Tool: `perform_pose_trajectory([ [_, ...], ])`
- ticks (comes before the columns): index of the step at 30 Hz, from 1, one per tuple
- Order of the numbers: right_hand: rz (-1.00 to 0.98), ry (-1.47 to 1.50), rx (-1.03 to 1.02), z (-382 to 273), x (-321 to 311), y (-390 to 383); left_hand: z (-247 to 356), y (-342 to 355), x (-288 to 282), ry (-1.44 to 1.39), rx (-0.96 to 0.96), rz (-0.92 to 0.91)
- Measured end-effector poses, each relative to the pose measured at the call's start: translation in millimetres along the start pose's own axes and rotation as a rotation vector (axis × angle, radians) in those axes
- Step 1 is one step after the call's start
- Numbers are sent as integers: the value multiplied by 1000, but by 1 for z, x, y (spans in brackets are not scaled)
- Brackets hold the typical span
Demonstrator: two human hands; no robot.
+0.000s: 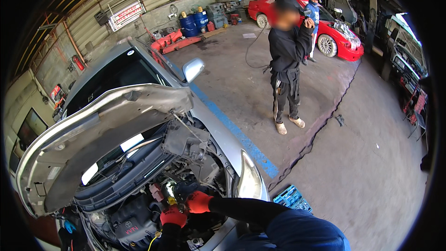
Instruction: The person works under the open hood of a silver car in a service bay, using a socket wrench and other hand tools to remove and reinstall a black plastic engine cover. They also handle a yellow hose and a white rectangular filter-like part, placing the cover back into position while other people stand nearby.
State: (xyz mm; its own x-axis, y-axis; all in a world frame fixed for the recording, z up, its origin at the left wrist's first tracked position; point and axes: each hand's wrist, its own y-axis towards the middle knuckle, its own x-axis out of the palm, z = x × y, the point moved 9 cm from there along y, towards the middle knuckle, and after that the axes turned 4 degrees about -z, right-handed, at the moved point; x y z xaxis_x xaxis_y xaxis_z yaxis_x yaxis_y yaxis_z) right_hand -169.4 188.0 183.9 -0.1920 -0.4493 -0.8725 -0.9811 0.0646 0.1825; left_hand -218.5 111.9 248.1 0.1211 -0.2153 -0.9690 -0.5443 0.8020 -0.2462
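Observation:
Both of my hands wear red gloves and are down in the engine bay of a silver car, close together. My left hand (pixel 173 216) is closed beside the black engine cover (pixel 133 221); what its fingers hold is too small to make out. My right hand (pixel 199 202) reaches in from the right, fingers curled over a part they hide. Just beyond the hands are a yellow piece (pixel 172 201) and a brightly lit spot. A reddish block (pixel 156 192) lies to their left, and a black air filter box (pixel 183 140) stands farther off. Near my left wrist runs a yellow cable (pixel 152 241).
The raised hood (pixel 111 111) arches over the bay, with a thin prop rod (pixel 188 125). On the floor at right lies a blue tool case (pixel 292 198). A person in black (pixel 288 56) stands beyond the car. A blue-gloved hand (pixel 69 226) is at far left.

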Motion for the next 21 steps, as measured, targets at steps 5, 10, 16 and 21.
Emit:
perform_pose_trajectory([
  [5,10,-5,4,0,-1,2,0,-7,5,-38,-95,-122],
  [10,-42,14,-18,-10,6,-3,22,-16,-24,234,274,272],
  [16,29,28,-2,2,0,0,7,-8,-3,-95,2,-116],
  [21,10,69,118,10,0,-2,21,-13,-14,-54,82,-3],
])
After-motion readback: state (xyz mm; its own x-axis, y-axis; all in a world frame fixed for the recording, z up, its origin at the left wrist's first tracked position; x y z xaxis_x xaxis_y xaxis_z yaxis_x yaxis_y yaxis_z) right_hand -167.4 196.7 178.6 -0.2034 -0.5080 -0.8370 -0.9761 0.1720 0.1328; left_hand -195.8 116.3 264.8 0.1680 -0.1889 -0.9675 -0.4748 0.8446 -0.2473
